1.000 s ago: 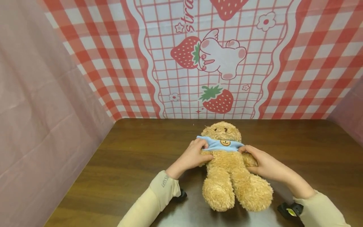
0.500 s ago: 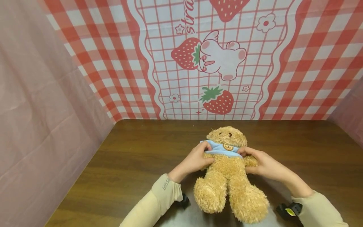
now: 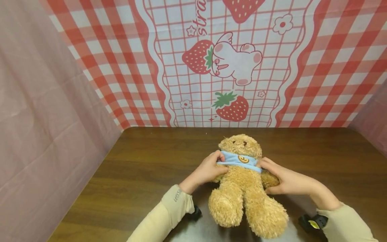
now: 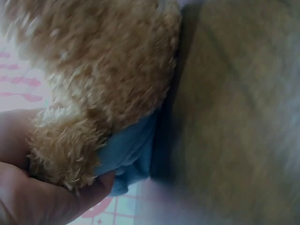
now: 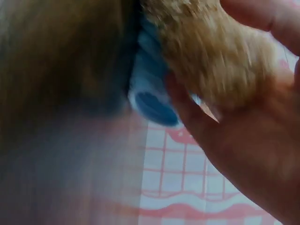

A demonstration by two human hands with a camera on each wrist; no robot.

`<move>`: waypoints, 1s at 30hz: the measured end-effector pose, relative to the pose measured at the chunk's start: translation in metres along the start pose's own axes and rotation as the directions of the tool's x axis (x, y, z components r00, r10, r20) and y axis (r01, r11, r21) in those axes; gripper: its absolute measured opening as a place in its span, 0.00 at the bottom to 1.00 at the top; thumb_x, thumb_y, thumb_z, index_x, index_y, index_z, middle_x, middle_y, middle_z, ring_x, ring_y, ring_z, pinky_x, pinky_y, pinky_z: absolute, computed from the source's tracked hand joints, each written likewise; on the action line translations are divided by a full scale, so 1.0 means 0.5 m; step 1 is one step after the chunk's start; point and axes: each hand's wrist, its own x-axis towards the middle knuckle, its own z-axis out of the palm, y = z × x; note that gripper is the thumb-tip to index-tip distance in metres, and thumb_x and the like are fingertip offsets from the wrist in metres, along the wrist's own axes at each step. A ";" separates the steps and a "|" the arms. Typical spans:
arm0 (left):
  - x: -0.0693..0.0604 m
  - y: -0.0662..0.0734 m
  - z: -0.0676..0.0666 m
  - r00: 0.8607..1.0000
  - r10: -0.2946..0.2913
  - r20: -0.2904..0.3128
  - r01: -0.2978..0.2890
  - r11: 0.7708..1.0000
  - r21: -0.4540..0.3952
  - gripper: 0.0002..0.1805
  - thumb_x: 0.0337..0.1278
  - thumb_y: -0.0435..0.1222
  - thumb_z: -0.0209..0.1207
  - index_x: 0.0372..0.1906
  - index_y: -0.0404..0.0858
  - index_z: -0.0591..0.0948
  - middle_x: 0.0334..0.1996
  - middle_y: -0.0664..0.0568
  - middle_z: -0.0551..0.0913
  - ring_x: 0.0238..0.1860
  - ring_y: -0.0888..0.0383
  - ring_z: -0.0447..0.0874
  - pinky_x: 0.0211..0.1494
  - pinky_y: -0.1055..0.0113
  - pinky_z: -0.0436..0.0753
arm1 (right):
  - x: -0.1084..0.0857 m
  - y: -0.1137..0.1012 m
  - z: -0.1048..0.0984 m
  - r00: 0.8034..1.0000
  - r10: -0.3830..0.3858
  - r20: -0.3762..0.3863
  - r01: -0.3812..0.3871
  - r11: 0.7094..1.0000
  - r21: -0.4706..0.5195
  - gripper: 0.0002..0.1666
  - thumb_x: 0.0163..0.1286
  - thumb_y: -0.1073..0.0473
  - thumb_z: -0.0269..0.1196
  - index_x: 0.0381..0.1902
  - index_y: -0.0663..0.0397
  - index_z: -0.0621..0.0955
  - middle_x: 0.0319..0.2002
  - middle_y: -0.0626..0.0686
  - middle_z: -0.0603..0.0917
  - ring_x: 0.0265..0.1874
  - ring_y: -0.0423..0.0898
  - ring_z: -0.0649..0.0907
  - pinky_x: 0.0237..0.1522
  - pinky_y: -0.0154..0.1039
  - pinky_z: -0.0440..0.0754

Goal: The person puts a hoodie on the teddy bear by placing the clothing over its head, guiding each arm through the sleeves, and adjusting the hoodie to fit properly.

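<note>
A tan fluffy teddy bear [image 3: 245,183] lies on its back on the table, head away from me. Around its upper chest is a small light-blue shirt [image 3: 234,159] with a round bear-face patch. My left hand [image 3: 208,169] grips the shirt's left side with curled fingers, its thumb beside the bear's belly. In the left wrist view that hand wraps round the bear's arm [image 4: 65,145], one fingertip on the blue cloth. My right hand [image 3: 285,176] touches the shirt's right edge with its fingertips, thumb apart below the bear's arm. The right wrist view shows a blue sleeve opening [image 5: 157,108].
The brown wooden table [image 3: 145,181] extends to both sides of the bear. A red-and-white checked strawberry cloth [image 3: 223,67] hangs at the back edge. On the left hangs a pink curtain [image 3: 54,111]. Black wrist devices [image 3: 312,222] sit at both cuffs.
The bear has come slightly nearer, its legs shifting left. The shirt's lower edge sits lower on the chest. My right hand has moved a little right, its thumb lower.
</note>
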 end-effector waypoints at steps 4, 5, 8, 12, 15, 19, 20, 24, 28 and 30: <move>0.000 -0.016 -0.028 0.986 0.061 0.153 -0.053 0.997 -0.055 0.13 0.50 0.36 0.62 0.36 0.41 0.69 0.34 0.55 0.68 0.36 0.62 0.66 0.39 0.72 0.68 | -0.016 0.025 -0.015 0.992 -0.070 0.108 0.043 0.972 0.231 0.34 0.54 0.72 0.60 0.58 0.52 0.63 0.55 0.48 0.62 0.53 0.33 0.62 0.42 0.28 0.67; -0.001 -0.020 -0.037 0.974 0.081 0.211 -0.066 0.995 -0.076 0.13 0.51 0.37 0.62 0.39 0.42 0.69 0.36 0.55 0.68 0.37 0.62 0.66 0.40 0.72 0.68 | -0.019 0.032 -0.017 0.989 -0.087 0.123 0.048 0.957 0.287 0.34 0.55 0.73 0.59 0.59 0.54 0.63 0.56 0.48 0.62 0.54 0.32 0.61 0.43 0.28 0.67; -0.010 -0.032 -0.067 0.895 0.177 0.409 -0.090 0.971 -0.223 0.20 0.53 0.33 0.60 0.49 0.41 0.67 0.48 0.53 0.66 0.48 0.64 0.66 0.46 0.72 0.70 | -0.021 0.047 -0.015 0.985 -0.117 0.125 0.057 0.914 0.402 0.30 0.58 0.74 0.57 0.59 0.58 0.64 0.58 0.48 0.64 0.57 0.30 0.62 0.45 0.26 0.67; -0.021 -0.035 -0.094 0.770 0.288 0.569 -0.045 0.914 -0.402 0.32 0.50 0.25 0.59 0.60 0.39 0.60 0.62 0.50 0.57 0.58 0.64 0.60 0.60 0.69 0.66 | -0.015 0.055 -0.007 0.994 -0.088 0.067 0.052 0.908 0.416 0.24 0.59 0.69 0.61 0.54 0.58 0.69 0.54 0.47 0.69 0.58 0.28 0.64 0.47 0.28 0.72; -0.024 -0.027 -0.094 0.771 0.292 0.566 -0.071 0.922 -0.379 0.34 0.48 0.25 0.61 0.61 0.38 0.61 0.62 0.49 0.57 0.56 0.66 0.62 0.62 0.70 0.64 | -0.008 0.057 0.001 0.999 -0.039 0.028 0.024 0.908 0.419 0.21 0.57 0.69 0.63 0.49 0.55 0.72 0.50 0.45 0.72 0.53 0.28 0.69 0.34 0.35 0.79; -0.023 -0.013 -0.077 0.849 0.244 0.468 -0.142 0.959 -0.244 0.31 0.44 0.27 0.65 0.56 0.40 0.66 0.54 0.51 0.65 0.42 0.64 0.66 0.43 0.75 0.70 | -0.002 0.056 0.011 0.999 0.034 -0.025 -0.022 0.922 0.386 0.19 0.53 0.72 0.63 0.42 0.55 0.74 0.42 0.42 0.74 0.37 0.31 0.74 0.19 0.37 0.76; -0.023 -0.010 -0.072 0.867 0.235 0.438 -0.160 0.966 -0.202 0.30 0.43 0.27 0.65 0.55 0.41 0.67 0.51 0.51 0.66 0.39 0.64 0.65 0.39 0.76 0.69 | 0.000 0.053 0.014 0.998 0.051 -0.036 -0.034 0.929 0.369 0.18 0.52 0.72 0.64 0.40 0.55 0.73 0.39 0.42 0.74 0.33 0.32 0.74 0.18 0.37 0.75; -0.020 0.004 -0.058 0.931 0.204 0.302 -0.195 0.979 -0.060 0.28 0.39 0.27 0.65 0.49 0.42 0.70 0.40 0.52 0.67 0.31 0.61 0.63 0.31 0.76 0.66 | 0.007 0.037 0.021 0.989 0.112 -0.095 -0.080 0.952 0.296 0.15 0.51 0.72 0.64 0.34 0.54 0.73 0.29 0.46 0.71 0.25 0.35 0.70 0.18 0.35 0.72; -0.018 0.014 -0.050 0.979 0.123 0.165 -0.125 0.992 -0.001 0.30 0.36 0.27 0.65 0.50 0.42 0.68 0.36 0.53 0.68 0.25 0.61 0.65 0.28 0.75 0.67 | 0.013 0.024 0.029 0.966 0.155 -0.206 -0.117 0.976 0.184 0.17 0.49 0.71 0.64 0.31 0.48 0.72 0.27 0.47 0.69 0.22 0.35 0.70 0.18 0.33 0.71; -0.018 0.017 -0.047 0.991 0.077 0.108 -0.077 0.997 -0.005 0.31 0.36 0.27 0.64 0.51 0.42 0.66 0.35 0.53 0.68 0.24 0.62 0.65 0.26 0.74 0.67 | 0.016 0.021 0.033 0.953 0.173 -0.247 -0.131 0.975 0.179 0.17 0.49 0.72 0.63 0.31 0.48 0.71 0.26 0.48 0.69 0.21 0.35 0.70 0.17 0.33 0.72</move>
